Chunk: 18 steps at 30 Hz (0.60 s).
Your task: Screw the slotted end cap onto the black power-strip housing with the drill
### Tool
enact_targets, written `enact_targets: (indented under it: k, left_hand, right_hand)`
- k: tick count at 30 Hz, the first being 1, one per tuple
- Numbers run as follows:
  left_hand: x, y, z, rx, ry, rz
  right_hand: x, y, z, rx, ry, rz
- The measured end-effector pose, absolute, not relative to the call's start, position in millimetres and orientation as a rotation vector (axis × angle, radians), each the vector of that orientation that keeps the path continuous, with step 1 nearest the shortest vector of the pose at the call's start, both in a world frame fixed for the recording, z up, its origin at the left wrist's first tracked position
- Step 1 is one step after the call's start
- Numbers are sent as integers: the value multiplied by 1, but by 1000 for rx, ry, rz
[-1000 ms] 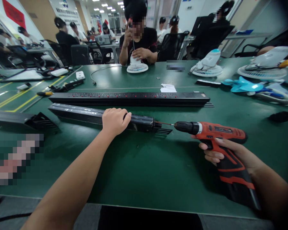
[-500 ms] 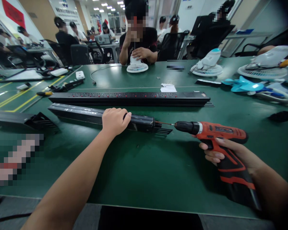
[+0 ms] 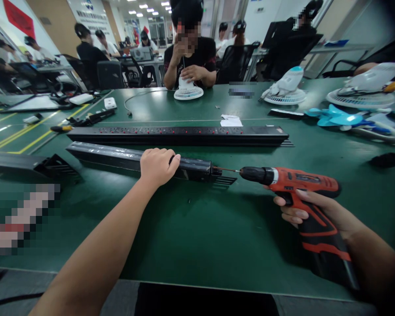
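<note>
My left hand (image 3: pixel 158 166) is wrapped round a long black bar (image 3: pixel 118 154) lying on the green table (image 3: pixel 197 254). In my right hand (image 3: pixel 319 210) is a red and black power drill (image 3: pixel 303 180), pointing left. Its long thin bit (image 3: pixel 228 170) reaches the bar's right end, where slotted black fins stick out; whether the tip touches a screw is hidden. Behind the held bar lies a second black bar (image 3: pixel 177 135) with a row of red dots along its top.
Across the table a person holds a tool over a white fan part (image 3: pixel 188 91). More fan parts (image 3: pixel 286 90) and blue blades (image 3: pixel 334 116) lie at the right. Another dark bar (image 3: pixel 16 161) lies at the left, and white paper (image 3: pixel 231 121) behind the bars.
The person across the table has shifted their head and raised hand slightly. My hands, the drill and the bars have not visibly moved.
</note>
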<state>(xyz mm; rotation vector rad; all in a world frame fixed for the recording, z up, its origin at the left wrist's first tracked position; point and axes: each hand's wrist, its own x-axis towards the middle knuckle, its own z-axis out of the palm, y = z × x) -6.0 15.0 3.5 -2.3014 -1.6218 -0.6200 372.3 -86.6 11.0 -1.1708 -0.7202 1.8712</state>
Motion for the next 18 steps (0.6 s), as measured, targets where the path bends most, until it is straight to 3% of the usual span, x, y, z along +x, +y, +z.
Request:
enact_targets:
  k: [18]
  left_hand:
    - [-6, 15, 4, -2294, -1620, -609]
  right_hand:
    - [373, -87, 10, -1173, -721, 1890]
